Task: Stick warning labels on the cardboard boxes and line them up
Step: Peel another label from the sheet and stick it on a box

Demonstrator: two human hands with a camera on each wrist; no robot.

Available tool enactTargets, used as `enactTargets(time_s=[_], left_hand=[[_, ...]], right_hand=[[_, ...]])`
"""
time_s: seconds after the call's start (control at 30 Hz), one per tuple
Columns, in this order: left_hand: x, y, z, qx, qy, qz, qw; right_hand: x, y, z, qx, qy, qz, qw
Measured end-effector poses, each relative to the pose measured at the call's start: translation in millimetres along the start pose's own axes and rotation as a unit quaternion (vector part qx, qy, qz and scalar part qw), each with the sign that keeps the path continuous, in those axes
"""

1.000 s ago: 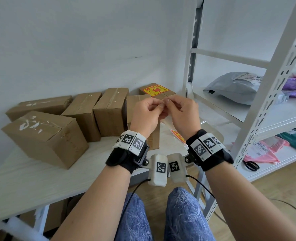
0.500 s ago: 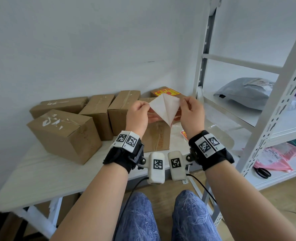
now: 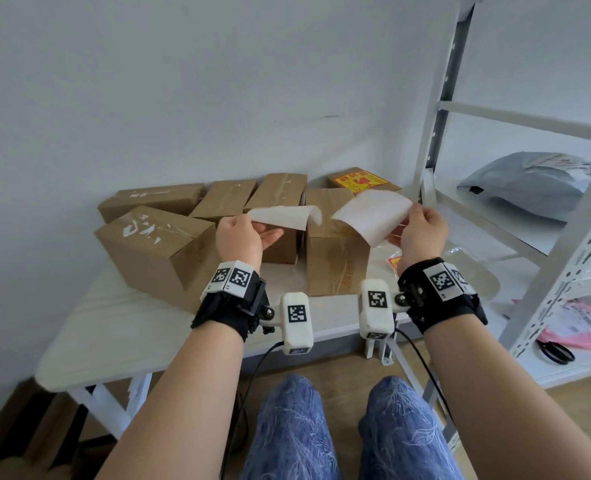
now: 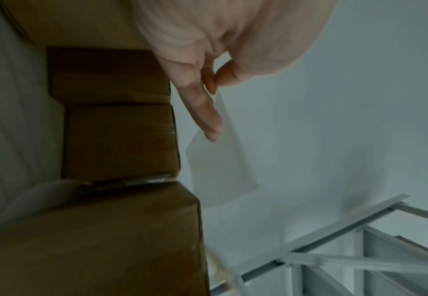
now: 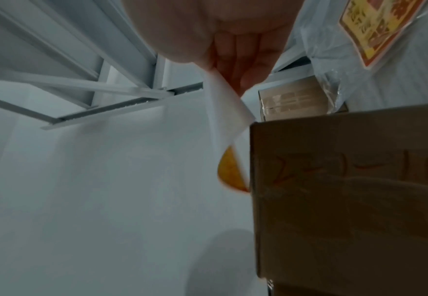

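Observation:
Several brown cardboard boxes stand on the white table. The back right box bears a yellow and red warning label. Above the unlabelled box in front of it, my left hand pinches a translucent white backing sheet. My right hand pinches the peeled label, white side up. In the right wrist view the label shows a yellow-orange face underneath. The two sheets hang apart.
A clear bag with more yellow labels lies on the table at the right. A white metal shelf rack stands to the right, holding a grey mailer bag, pink bags and black scissors. A wall is close behind the boxes.
The hands have pulled apart sideways. The single sheet they held together is now split into two, one in each hand.

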State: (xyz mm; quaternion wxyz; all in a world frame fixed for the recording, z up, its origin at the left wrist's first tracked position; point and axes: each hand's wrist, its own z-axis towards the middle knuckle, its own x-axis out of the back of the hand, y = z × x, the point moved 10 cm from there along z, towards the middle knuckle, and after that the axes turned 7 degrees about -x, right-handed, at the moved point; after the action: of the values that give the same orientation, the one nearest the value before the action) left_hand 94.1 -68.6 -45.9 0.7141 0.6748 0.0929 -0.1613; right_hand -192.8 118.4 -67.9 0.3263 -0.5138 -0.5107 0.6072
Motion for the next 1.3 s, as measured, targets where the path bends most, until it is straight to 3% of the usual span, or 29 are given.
enactTargets(time_s=[0.1,0.2,0.5,0.63,0.8,1.07,1.2,1.3], left_hand=[[17,3,5,-0.009,0.041,0.006,0.999],[20,7,8,-0.045,0.043,0.057,0.996],[10,45,1,-0.174,0.055,0.077,0.980],[-12,24,17,-0.142,-0.032,0.190,0.971],[-28,-18,24,-0.109,-0.094,0.369,0.918],[-51,-53,22,-0.034,-0.187,0.343,0.920],[-65,-19,11,-0.134,-0.186,0.282,0.932],[-86,17,-11,-0.240,-0.222,0.259,0.909]], right_hand=[[11,-7,6,0.013,0.038,-0.008,0.999],[13,-21,1,0.045,0.055,-0.013,0.997],[-7,-38,-16,0.123,0.017,-0.010,0.992],[-14,-30,-14,0.110,-0.004,-0.018,0.994],[-25,-23,-13,0.077,-0.030,-0.015,0.996],[-17,-23,-6,0.078,-0.034,-0.043,0.995],[-22,-26,-12,0.091,-0.038,-0.038,0.994],[-32,-36,-23,0.096,-0.066,-0.018,0.993]])
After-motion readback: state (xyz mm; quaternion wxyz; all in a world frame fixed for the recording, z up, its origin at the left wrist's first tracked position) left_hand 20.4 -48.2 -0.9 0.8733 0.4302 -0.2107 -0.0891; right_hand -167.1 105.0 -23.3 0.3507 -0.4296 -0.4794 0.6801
